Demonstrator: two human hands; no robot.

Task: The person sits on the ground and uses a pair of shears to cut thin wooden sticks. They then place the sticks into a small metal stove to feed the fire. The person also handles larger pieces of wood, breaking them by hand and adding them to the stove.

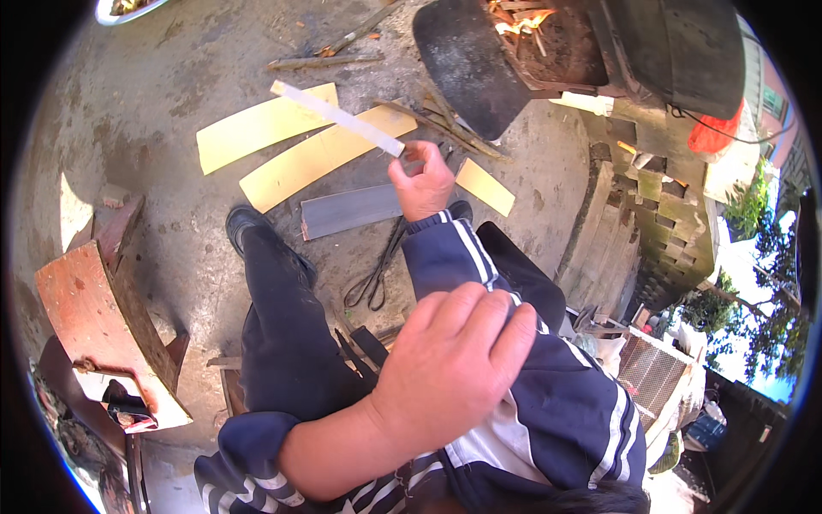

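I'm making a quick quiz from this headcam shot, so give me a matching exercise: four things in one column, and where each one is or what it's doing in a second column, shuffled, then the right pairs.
Column one:
1. right hand
2. left hand
3. tongs
4. fire

Column two:
A. burning in the stove at the top
B. resting on the right sleeve
C. pinching a pale strip, arm stretched forward
D. lying on the ground between the legs

Pairs: 1-C, 2-B, 3-D, 4-A
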